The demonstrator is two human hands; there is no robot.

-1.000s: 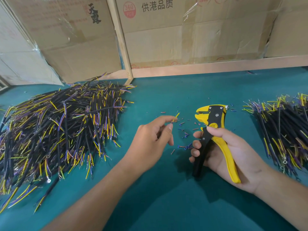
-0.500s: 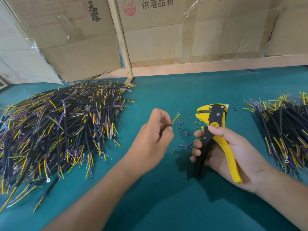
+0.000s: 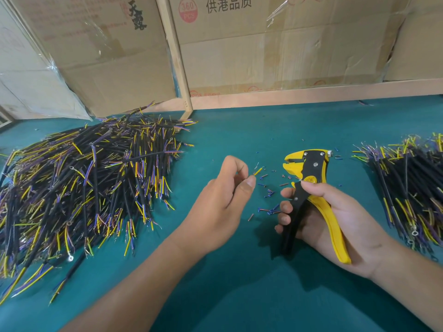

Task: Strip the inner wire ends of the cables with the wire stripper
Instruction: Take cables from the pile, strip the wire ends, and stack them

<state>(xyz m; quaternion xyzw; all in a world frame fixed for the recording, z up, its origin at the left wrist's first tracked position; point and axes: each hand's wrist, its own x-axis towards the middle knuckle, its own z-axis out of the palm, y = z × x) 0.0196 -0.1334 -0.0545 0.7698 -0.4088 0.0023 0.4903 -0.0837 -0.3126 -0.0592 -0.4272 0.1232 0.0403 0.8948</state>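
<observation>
Since a second ago, the left hand point(image 3: 223, 202) has curled from a loose reach into a pinch, its grip now grasping a short yellow wire piece point(image 3: 258, 171) between thumb and fingertips, raised a little over the surface point(image 3: 263, 295). Across from it the right hand point(image 3: 335, 219) has barely shifted; palm up, its grip stays wrapped round the handles of the wire stripper point(image 3: 309, 188), thumb resting near the pivot, the yellow head pointing up and left toward the pinched piece without touching it.

Two heaps of cables lie on the teal surface: a large left pile point(image 3: 84, 188) of black sheaths with yellow, blue and purple inner ends, and a smaller right pile point(image 3: 412, 188) running off the edge of view. One stripper is in sight. Small snipped insulation bits point(image 3: 268, 202) lie scattered between the hands, too many and too tiny to count. Behind, cardboard boxes point(image 3: 275, 51) stand along the back with a wooden post point(image 3: 177, 63) between them.
</observation>
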